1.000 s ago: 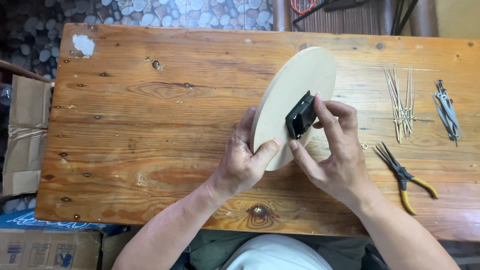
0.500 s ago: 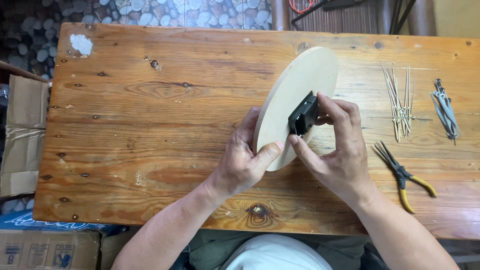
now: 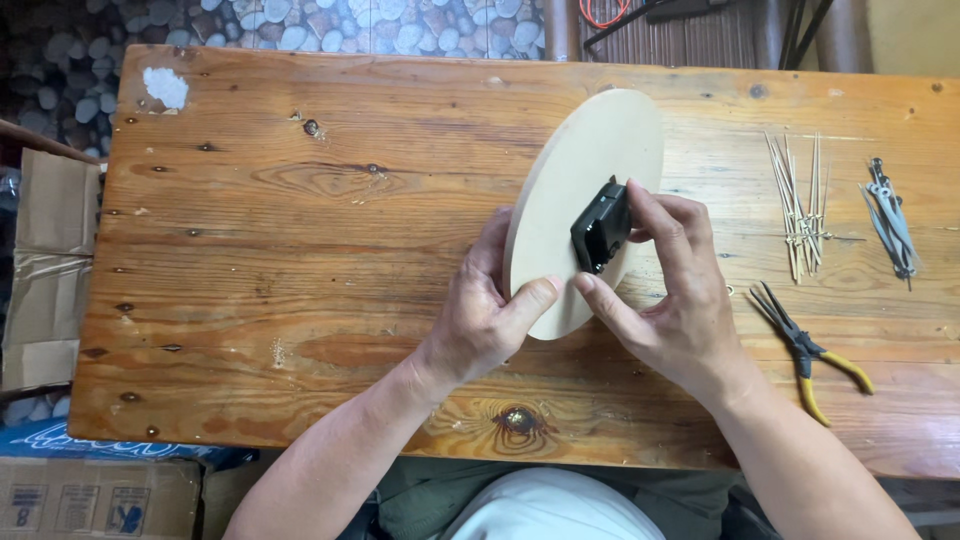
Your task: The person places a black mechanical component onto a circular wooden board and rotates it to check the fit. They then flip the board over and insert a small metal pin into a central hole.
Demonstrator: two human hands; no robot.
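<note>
Our left hand [image 3: 490, 310] still clamps the tilted wooden disc [image 3: 585, 200]; right hand [image 3: 670, 290] fingers keep pinching the black box [image 3: 601, 228], barely shifted.

A tall, plain brown cardboard box [image 3: 45, 270] stands off the left end of the wooden table [image 3: 300, 250], sealed with a strip of tan tape. Below it, at the bottom left corner, lies a blue package [image 3: 100, 447], and under that a brown cardboard carton [image 3: 95, 497] bearing small blue printed label panels.
</note>
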